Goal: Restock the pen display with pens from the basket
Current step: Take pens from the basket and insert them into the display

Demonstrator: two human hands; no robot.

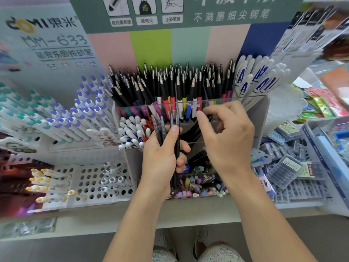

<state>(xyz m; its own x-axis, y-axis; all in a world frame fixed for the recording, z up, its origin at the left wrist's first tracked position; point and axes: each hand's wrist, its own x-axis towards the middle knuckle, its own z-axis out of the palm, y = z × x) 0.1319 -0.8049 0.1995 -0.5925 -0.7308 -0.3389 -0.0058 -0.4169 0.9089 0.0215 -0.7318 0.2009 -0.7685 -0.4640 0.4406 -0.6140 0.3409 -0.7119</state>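
My left hand (162, 154) grips a bundle of several dark pens (176, 144), held upright in front of the clear acrylic pen display (236, 100). The display's back row is packed with black pens with silver tips (170, 82). My right hand (228, 137) hovers over the middle compartment with its fingers curled and thumb and forefinger close together; a dark pen lies beneath them, but whether they pinch it is not visible. No basket is in view.
White pens with purple caps (88, 112) and teal caps (24, 110) fill racks at the left. White pens marked with blue letters (262, 78) stand at the right. A white perforated holder (90, 180) sits lower left. Boxed refills (285, 167) lie lower right.
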